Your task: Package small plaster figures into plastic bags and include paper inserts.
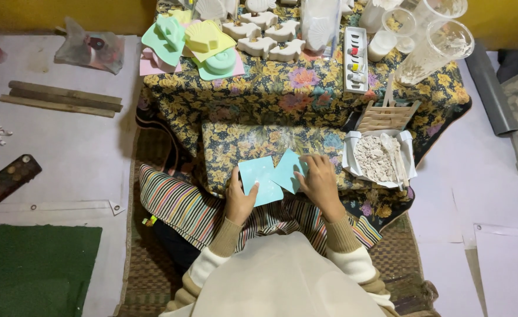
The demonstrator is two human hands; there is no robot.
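My left hand [239, 196] grips the left edge of a light blue square mould [260, 179] that lies on the flowered cloth [271, 97] over my lap. A second light blue square mould [287, 169], turned at an angle, overlaps the first one's right side, and my right hand [319, 183] presses down on its right edge. Both hands rest close together near the cloth's front edge.
A white tray of pale chunks with a spoon [378, 158] sits to my right, a small wooden crate [386, 116] behind it. Farther back are pastel moulds [194, 44], white plaster casts [268, 36], a paint tube set [356, 60] and clear cups [435, 50]. Wooden sticks [62, 98] lie left.
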